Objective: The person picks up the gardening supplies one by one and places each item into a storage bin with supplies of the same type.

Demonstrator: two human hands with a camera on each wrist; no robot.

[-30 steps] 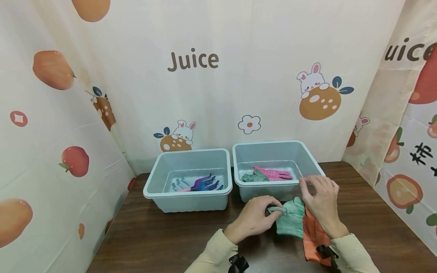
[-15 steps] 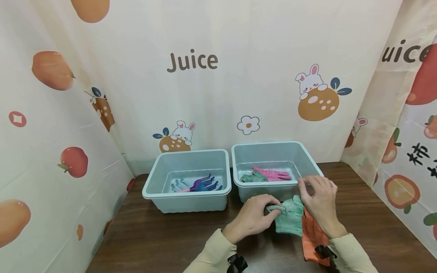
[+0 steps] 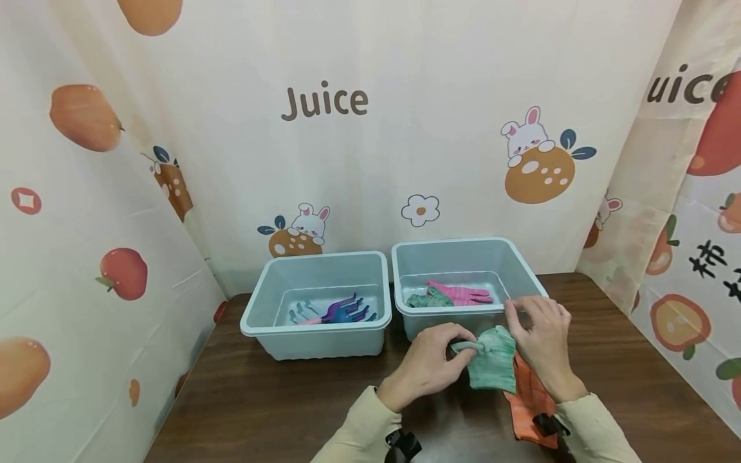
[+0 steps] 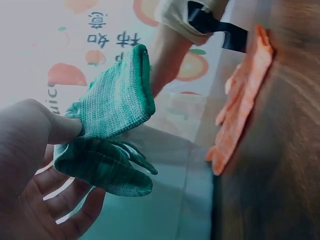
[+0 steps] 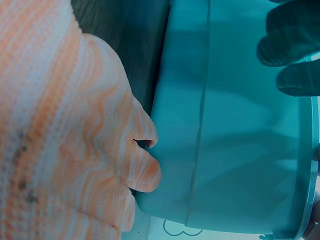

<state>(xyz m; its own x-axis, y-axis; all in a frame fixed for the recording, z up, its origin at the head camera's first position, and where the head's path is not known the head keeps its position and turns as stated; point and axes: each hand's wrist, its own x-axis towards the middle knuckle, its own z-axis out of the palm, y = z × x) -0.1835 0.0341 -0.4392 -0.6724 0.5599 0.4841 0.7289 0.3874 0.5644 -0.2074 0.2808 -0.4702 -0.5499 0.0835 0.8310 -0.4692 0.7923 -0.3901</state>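
Note:
My left hand [image 3: 431, 360] pinches a green knitted glove [image 3: 493, 360] by one of its fingers, between thumb and fingertips. Its cuff hangs down in front of the right bin [image 3: 463, 316]; in the left wrist view the glove [image 4: 117, 102] is folded over, cuff toward the table side. My right hand [image 3: 541, 341] grips that bin's front rim near its right corner, thumb on the near side. Under my right wrist an orange glove [image 3: 529, 405] lies on the table; the right wrist view shows its striped knit close up. Inside the right bin are a pink glove [image 3: 463, 296] and a green glove [image 3: 428, 298].
Left of it stands a second pale blue bin [image 3: 324, 344], holding purple and blue gloves [image 3: 347, 312] with spread fingers. Both bins sit at the back of the brown wooden table [image 3: 278, 405], against a printed curtain [image 3: 370, 161].
The green glove in my left hand has risen slightly, its cuff swinging a little and baring more of the orange glove. My right hand stays at the rim.

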